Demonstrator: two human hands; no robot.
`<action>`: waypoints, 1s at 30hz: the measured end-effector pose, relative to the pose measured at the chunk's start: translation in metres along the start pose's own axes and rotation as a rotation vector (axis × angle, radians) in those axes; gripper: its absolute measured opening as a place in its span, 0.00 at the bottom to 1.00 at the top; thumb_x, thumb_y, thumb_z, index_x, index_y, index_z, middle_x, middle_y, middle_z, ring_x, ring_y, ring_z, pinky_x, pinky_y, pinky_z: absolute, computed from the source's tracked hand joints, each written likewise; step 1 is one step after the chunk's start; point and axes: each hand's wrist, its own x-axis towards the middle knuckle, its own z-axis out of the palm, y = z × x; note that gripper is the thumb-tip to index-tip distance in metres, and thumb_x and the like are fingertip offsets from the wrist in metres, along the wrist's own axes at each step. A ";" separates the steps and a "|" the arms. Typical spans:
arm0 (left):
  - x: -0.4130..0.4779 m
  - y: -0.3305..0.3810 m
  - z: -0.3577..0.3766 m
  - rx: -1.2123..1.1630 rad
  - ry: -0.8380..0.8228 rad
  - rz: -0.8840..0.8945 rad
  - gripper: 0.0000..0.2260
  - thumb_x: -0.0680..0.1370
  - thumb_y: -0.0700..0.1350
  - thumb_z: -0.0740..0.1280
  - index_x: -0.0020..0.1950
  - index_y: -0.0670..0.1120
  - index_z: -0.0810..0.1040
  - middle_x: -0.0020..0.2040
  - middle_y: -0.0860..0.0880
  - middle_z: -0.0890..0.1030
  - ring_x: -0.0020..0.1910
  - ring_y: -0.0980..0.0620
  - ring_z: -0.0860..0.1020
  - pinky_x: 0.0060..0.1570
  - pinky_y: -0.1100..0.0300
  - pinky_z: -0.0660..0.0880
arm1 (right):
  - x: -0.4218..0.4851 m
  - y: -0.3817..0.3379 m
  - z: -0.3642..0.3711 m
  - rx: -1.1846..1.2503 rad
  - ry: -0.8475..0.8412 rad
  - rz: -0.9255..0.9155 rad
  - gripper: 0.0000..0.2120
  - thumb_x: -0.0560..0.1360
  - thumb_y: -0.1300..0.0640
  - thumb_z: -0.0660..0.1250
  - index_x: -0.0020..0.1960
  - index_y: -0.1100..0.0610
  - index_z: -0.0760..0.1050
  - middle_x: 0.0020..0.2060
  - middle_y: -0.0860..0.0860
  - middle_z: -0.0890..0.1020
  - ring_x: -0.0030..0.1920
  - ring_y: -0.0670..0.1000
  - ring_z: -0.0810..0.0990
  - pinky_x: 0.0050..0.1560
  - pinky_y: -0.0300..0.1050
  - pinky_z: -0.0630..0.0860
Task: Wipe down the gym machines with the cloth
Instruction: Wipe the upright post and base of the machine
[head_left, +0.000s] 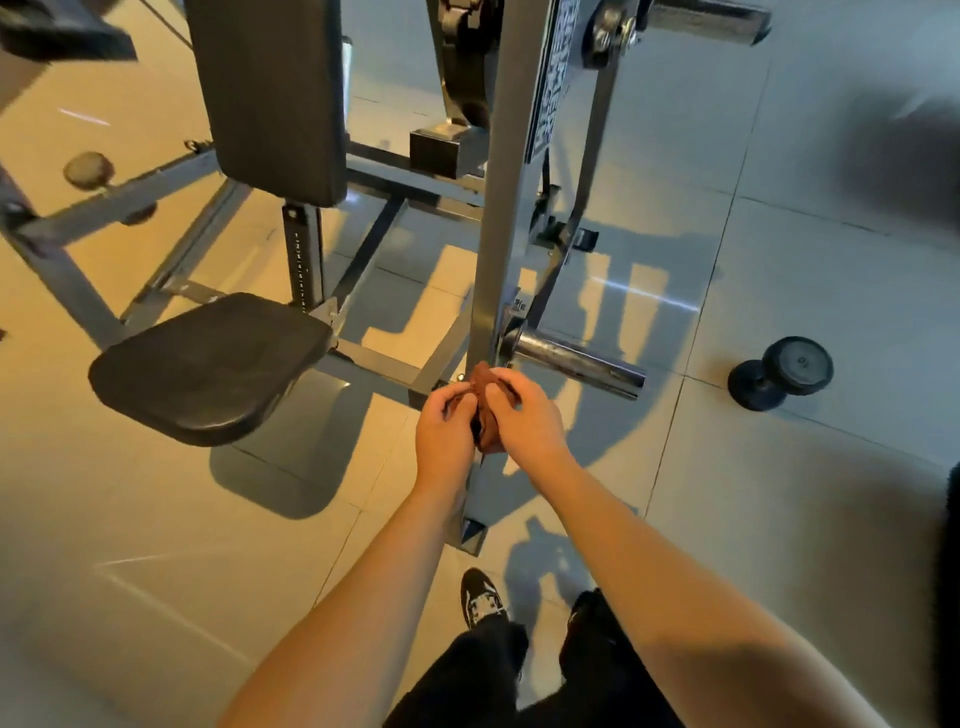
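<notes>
Brown cloth (485, 410) sat bunched between both hands, the left hand (444, 431) and right hand (524, 418) each gripping it, just before the grey upright post (498, 208). Farther left stood the black seat (208, 364); a dumbbell (779, 371) lay far right.

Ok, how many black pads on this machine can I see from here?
2. The seat pad sits low on the left, and the upright back pad stands above and behind it. Others may lie outside the frame.
</notes>
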 end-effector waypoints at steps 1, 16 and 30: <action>-0.004 -0.002 0.004 -0.039 0.022 -0.021 0.08 0.82 0.40 0.64 0.59 0.46 0.80 0.56 0.46 0.82 0.55 0.48 0.82 0.56 0.51 0.81 | 0.000 0.004 -0.003 0.012 -0.025 -0.017 0.14 0.84 0.51 0.60 0.67 0.46 0.76 0.58 0.47 0.81 0.51 0.42 0.80 0.41 0.27 0.74; -0.058 -0.085 0.101 -0.420 0.274 -0.121 0.16 0.86 0.48 0.59 0.74 0.52 0.71 0.63 0.50 0.81 0.61 0.52 0.81 0.57 0.53 0.78 | 0.026 0.071 -0.067 -0.024 -0.381 -0.011 0.11 0.78 0.58 0.63 0.49 0.44 0.80 0.49 0.45 0.83 0.49 0.51 0.83 0.47 0.55 0.83; -0.011 -0.203 0.102 -0.074 0.541 0.034 0.11 0.80 0.40 0.67 0.61 0.50 0.76 0.58 0.50 0.80 0.56 0.50 0.79 0.47 0.64 0.76 | 0.074 0.172 -0.049 -0.174 -0.430 -0.151 0.13 0.82 0.61 0.61 0.57 0.50 0.82 0.52 0.46 0.82 0.43 0.40 0.78 0.39 0.28 0.72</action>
